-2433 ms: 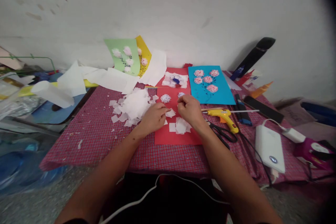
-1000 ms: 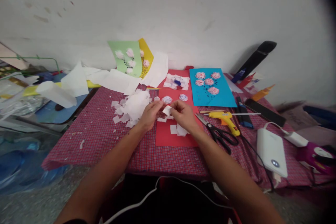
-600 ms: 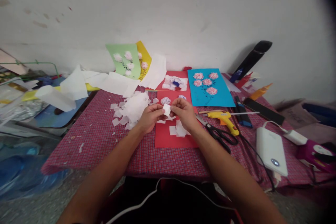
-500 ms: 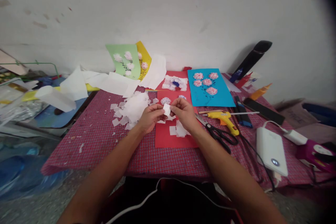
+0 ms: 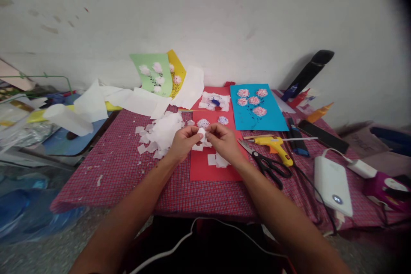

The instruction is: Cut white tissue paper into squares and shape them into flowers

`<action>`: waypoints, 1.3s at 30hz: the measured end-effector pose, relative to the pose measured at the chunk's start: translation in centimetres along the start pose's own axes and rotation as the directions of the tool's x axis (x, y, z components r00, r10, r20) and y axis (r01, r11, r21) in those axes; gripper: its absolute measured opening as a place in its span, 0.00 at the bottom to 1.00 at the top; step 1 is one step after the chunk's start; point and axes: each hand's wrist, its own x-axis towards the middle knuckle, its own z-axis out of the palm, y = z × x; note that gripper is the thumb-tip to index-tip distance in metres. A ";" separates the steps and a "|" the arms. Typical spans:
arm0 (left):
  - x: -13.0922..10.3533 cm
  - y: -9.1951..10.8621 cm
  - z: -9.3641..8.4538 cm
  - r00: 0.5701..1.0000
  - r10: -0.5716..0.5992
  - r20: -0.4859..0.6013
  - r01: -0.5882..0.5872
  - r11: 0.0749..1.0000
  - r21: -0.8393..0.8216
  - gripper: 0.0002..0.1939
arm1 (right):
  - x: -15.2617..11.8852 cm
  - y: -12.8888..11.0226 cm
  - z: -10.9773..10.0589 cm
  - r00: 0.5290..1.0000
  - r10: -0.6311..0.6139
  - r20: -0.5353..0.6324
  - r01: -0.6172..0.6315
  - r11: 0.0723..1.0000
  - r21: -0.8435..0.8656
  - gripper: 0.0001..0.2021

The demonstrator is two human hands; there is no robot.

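Between my two hands a small white paper piece [image 5: 201, 132] is pinched, folded or bunched up. My left hand [image 5: 185, 142] grips it from the left and my right hand [image 5: 222, 140] from the right, fingertips close together. Below them lies a red sheet [image 5: 205, 173] with loose white paper squares [image 5: 217, 160] on it. Two speckled paper flowers, one whole at the right [image 5: 222, 120] and one just above my fingers [image 5: 203, 123], sit on the sheet. A heap of white squares [image 5: 165, 132] lies left of my hands.
Right of the hands are scissors [image 5: 268, 166], a yellow glue gun [image 5: 272, 145], a blue flower card [image 5: 257, 111] and a white power bank [image 5: 333, 184]. Green [image 5: 150, 62] and yellow cards lean at the back, beside white paper sheets [image 5: 144, 100].
The white paper piece was flatter and more open; it is now narrower between my fingertips. My right hand has moved slightly down, uncovering the flower at the right.
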 end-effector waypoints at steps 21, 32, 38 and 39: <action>-0.1 0.1 0.1 1.000 0.007 -0.002 -0.007 0.996 0.093 0.10 | -0.3 0.2 -0.4 0.956 -0.285 0.073 0.290 0.873 -0.392 0.06; 0.0 -0.2 0.0 0.999 0.023 -0.031 -0.021 0.998 0.055 0.09 | -0.3 0.9 -0.6 0.935 -0.343 0.090 0.347 0.832 -0.432 0.08; -0.4 -0.1 0.0 0.972 0.206 -0.113 -0.159 0.930 0.332 0.07 | -0.4 -0.4 -0.3 0.964 -0.266 0.014 0.250 0.885 -0.393 0.04; -0.5 0.0 0.1 0.963 0.241 -0.122 -0.181 0.911 0.372 0.07 | -0.5 -0.5 -0.3 0.975 -0.221 0.001 0.209 0.917 -0.340 0.03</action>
